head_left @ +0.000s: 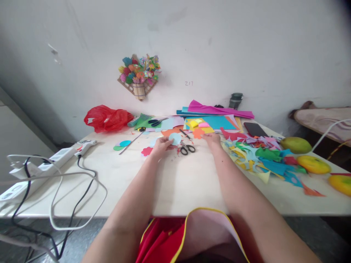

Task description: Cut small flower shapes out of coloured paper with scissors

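My left hand (162,145) pinches a light blue paper circle (175,138) above the table. Between finger and thumb, my right hand (211,139) grips an orange paper flower (197,133) by its edge. Black-handled scissors (187,149) lie on the table between my hands, and a dark pen (186,134) lies just behind them. To the left of my left hand is a red paper flower (147,151). Farther left, a blue paper circle (125,143) and a green paper circle (118,148) lie by a thin stick (131,142).
Colourful paper scraps (263,157) spread over the right side, beside mangoes (314,164) and a phone (255,129). Coloured sheets (216,122) lie at the back. On the left are a red plastic bag (108,118), a glue gun (85,147) and a power strip (41,173) with trailing cables.
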A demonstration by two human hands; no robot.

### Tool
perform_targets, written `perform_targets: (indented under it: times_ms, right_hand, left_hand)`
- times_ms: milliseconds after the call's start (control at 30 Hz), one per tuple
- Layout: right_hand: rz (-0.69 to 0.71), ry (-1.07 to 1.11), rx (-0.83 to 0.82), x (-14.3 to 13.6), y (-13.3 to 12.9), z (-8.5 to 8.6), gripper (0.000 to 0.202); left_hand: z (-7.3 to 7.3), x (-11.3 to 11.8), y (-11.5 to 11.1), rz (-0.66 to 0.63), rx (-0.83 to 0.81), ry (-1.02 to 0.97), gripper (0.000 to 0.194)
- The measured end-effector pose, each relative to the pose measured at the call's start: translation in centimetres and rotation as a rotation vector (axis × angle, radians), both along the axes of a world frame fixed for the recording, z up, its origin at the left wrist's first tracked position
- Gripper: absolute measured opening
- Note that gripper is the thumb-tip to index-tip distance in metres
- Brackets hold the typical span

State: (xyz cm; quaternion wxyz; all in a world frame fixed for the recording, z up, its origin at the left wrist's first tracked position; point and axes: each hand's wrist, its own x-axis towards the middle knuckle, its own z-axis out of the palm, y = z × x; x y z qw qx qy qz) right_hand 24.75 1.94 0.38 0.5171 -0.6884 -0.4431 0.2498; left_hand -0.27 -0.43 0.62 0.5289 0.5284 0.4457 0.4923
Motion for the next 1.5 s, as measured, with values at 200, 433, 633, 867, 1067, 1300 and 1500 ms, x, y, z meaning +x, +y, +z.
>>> perform_targets:
  times_ms: [200,433,633,867,1067,1300,1500]
  right_hand:
    - [0.146,0.249,0.056,-1.5,-0.9,0.6,0.017]
    - [0.373,0.522,0.027,-2.0,-1.3,0.4,0.009]
    - [0.458,0.575,0.002,-2.4,-1.3,0.1,0.011]
    - [0.498,0.517,-0.007,-4.3,-1.7,0.3,0.019]
    - [0.507,0.475,0.027,-5.8,-1.9,0.2,0.025]
    - [0.465,0.46,0.034,-6.9,-2.4,0.7,0.027]
    - [0.454,0.451,0.057,-7.2,-2.8,1.2,0.03]
  left_hand:
    - [-0.3,-0.3,0.2,-0.02,0.006,-0.042,0.043]
    - [-1.2,-0.5,1.0,-0.041,0.015,-0.085,0.04]
    - [-1.5,-0.5,1.3,-0.056,0.016,-0.108,0.037]
    - [-1.1,-0.4,1.0,-0.085,-0.028,-0.11,0.035]
    - [-1.1,-0.5,0.8,-0.205,-0.038,-0.137,0.041]
    - [-1.1,-0.3,0.7,-0.312,-0.028,-0.123,0.045]
    - [-0.8,-0.3,0.6,-0.32,-0.041,-0.156,0.036]
